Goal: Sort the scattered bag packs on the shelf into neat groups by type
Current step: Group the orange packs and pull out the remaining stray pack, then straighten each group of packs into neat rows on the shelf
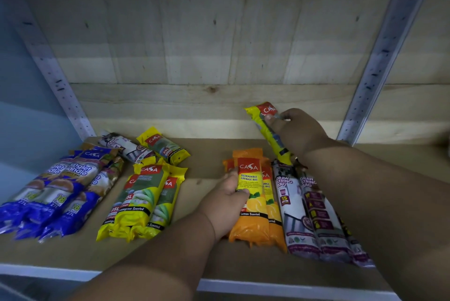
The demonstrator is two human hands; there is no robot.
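Head: crinkly plastic packs (250,193) in hands (225,193).

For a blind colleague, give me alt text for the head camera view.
A right hand lifts a yellow pack while the left hand grips an orange pack on a shelf of grouped bag packs.
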